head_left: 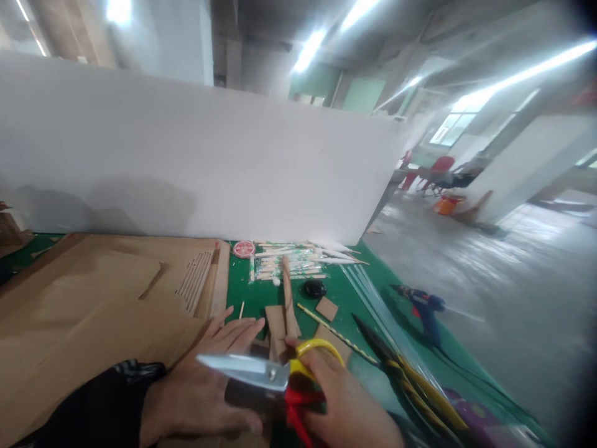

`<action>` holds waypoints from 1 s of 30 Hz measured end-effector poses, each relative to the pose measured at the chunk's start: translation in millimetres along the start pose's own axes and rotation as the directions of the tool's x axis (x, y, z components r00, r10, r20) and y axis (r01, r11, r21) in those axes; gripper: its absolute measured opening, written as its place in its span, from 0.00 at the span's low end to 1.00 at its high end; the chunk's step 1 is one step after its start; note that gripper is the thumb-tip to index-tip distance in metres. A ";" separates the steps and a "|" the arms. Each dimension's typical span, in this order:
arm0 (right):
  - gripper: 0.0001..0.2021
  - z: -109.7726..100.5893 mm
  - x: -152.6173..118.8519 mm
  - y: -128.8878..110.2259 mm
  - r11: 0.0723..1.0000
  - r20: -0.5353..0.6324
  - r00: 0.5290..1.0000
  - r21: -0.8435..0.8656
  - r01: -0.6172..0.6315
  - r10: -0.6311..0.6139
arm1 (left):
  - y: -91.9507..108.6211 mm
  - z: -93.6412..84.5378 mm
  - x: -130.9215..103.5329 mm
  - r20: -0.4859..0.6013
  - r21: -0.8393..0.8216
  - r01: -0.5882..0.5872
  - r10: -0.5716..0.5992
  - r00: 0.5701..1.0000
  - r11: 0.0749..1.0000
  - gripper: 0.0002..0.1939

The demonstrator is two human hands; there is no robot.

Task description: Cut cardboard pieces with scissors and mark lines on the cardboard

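Observation:
My right hand (347, 404) grips a pair of scissors (261, 368) with yellow and red handles, blades pointing left and nearly closed. My left hand (209, 379) lies flat, fingers spread, on brown cardboard (93, 311) at the front of the green table (252, 289). The blades hover just above the back of that hand. A narrow cardboard strip (286, 298) and small cardboard pieces (276, 326) lie just beyond my fingertips.
A white board (186, 149) stands along the table's back. Wooden sticks in plastic wrap (298, 260), a red round lid (243, 249), a black round object (314, 288), a glue gun (426, 308) and a yellow-black tool (410, 373) lie to the right. The table edge runs diagonally right.

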State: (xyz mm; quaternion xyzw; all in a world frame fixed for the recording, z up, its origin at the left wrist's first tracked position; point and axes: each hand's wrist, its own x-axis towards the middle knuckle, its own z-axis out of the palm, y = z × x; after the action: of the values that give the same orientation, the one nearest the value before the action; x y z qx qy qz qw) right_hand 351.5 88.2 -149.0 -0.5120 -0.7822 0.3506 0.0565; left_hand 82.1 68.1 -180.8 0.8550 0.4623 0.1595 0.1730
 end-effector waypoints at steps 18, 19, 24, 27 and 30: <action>0.18 -47.2 34.0 52.6 0.989 -0.377 0.914 0.048 -0.139 0.147 | 6.8 -5.1 4.8 0.029 0.023 -0.061 0.060 0.998 0.998 0.25; 0.18 -51.0 36.3 59.8 0.984 -0.426 0.892 -0.015 -0.177 0.154 | 5.7 -3.9 5.4 0.017 0.035 -0.066 0.066 0.998 0.997 0.23; 0.20 -61.8 44.7 84.3 0.892 -0.514 0.814 -0.183 -0.413 0.271 | 3.8 1.5 8.5 -0.002 0.086 -0.151 0.152 0.988 0.985 0.14; 0.18 -61.3 48.7 90.1 0.865 -0.517 0.796 -0.188 -0.465 0.315 | 7.6 1.5 10.5 0.004 0.122 -0.199 0.200 0.980 0.972 0.15; 0.17 -56.7 51.2 90.5 0.866 -0.533 0.782 -0.168 -0.472 0.323 | 10.6 0.2 11.2 0.030 0.158 -0.221 0.219 0.975 0.962 0.20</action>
State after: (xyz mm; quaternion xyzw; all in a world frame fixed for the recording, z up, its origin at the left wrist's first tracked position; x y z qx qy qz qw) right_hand 421.8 179.8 -175.4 -0.7407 -0.6577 0.0941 0.0995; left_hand 95.9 72.1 -175.1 0.9132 0.3745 0.1346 0.0876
